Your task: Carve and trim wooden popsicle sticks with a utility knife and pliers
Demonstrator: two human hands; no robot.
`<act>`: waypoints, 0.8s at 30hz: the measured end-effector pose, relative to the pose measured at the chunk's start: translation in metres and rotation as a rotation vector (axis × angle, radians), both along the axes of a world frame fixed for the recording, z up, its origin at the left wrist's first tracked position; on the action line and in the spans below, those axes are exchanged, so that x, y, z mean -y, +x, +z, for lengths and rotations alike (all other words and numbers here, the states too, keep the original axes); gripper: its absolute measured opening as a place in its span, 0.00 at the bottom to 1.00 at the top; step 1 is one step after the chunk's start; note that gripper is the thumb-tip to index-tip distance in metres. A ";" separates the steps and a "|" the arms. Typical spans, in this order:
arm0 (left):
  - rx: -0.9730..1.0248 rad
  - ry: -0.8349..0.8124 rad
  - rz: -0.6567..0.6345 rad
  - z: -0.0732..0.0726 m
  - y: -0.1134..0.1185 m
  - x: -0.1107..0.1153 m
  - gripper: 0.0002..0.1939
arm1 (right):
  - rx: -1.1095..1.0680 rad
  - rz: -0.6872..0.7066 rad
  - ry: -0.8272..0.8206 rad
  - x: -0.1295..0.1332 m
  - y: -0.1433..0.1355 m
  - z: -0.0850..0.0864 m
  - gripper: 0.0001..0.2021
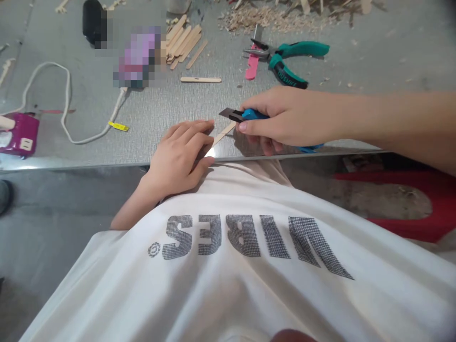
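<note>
My right hand is closed around a blue snap-off utility knife, its short blade pointing left. Just below the blade, a wooden craft stick slants across the front of the table. My left hand is closed over the stick's lower left end, thumb and fingers curled about it and the palm near the table edge. Its grip hides that end, while the upper right end reaches the fingertips of my right hand.
Behind my hands lie a single craft stick, a pile of craft sticks, green-handled pliers over a pink cutter, and wood shavings. A white cable runs left to a magenta box.
</note>
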State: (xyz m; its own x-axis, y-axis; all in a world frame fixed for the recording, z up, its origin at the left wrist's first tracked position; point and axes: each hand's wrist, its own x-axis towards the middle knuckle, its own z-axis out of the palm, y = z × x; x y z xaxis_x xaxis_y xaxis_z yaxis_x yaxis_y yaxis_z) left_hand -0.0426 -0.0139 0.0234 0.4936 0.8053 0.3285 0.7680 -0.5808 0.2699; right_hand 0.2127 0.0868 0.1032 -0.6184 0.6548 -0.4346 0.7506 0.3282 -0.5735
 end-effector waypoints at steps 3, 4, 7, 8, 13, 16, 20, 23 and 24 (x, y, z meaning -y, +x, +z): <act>0.035 0.018 0.004 0.002 -0.002 0.002 0.12 | -0.050 -0.095 -0.019 0.000 -0.006 -0.001 0.10; 0.036 0.035 0.003 0.002 -0.002 0.002 0.12 | -0.068 -0.126 -0.022 0.000 -0.009 0.000 0.10; 0.025 0.112 -0.054 -0.002 -0.001 0.002 0.12 | -0.148 -0.180 -0.048 0.003 -0.017 0.005 0.10; 0.022 0.159 -0.079 -0.005 0.000 0.002 0.12 | -0.179 -0.186 -0.067 0.003 -0.018 0.006 0.10; 0.024 0.484 -0.021 -0.030 0.007 0.004 0.12 | -0.282 -0.172 -0.148 0.006 -0.022 0.005 0.11; 0.010 0.492 -0.004 -0.037 0.009 0.004 0.17 | -0.272 -0.189 -0.155 0.006 -0.021 0.008 0.12; -0.019 0.474 -0.037 -0.038 0.007 0.002 0.18 | -0.182 -0.171 -0.086 0.003 -0.019 0.013 0.13; -0.063 0.456 -0.035 -0.046 0.001 0.000 0.20 | -0.096 -0.142 0.006 -0.001 -0.015 0.014 0.13; -0.084 0.446 -0.024 -0.050 -0.001 -0.001 0.20 | -0.064 -0.126 0.026 -0.002 -0.014 0.013 0.12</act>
